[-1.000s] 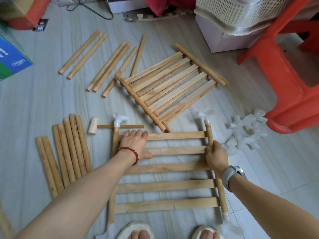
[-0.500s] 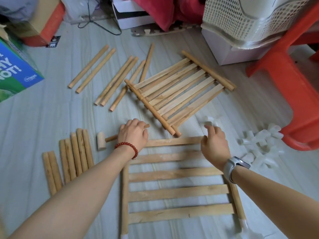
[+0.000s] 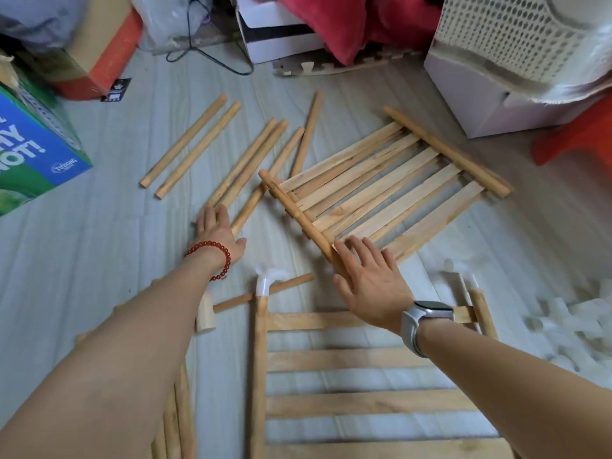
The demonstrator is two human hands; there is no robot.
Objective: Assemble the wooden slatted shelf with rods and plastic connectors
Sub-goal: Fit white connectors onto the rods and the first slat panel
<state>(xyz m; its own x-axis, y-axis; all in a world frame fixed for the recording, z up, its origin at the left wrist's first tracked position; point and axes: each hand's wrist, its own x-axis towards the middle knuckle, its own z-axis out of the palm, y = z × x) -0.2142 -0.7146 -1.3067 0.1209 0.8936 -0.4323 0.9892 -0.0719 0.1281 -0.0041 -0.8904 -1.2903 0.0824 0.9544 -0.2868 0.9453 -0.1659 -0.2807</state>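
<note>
On the floor at far left sits a blue-green box; beside it the loose rods fan out, and the left hand lies flat on their near ends, fingers straight and together. A small wooden mallet (partly under the forearm) lies near. The right hand, fingers spread, reaches the slatted panel; white connectors pile at right.
</note>
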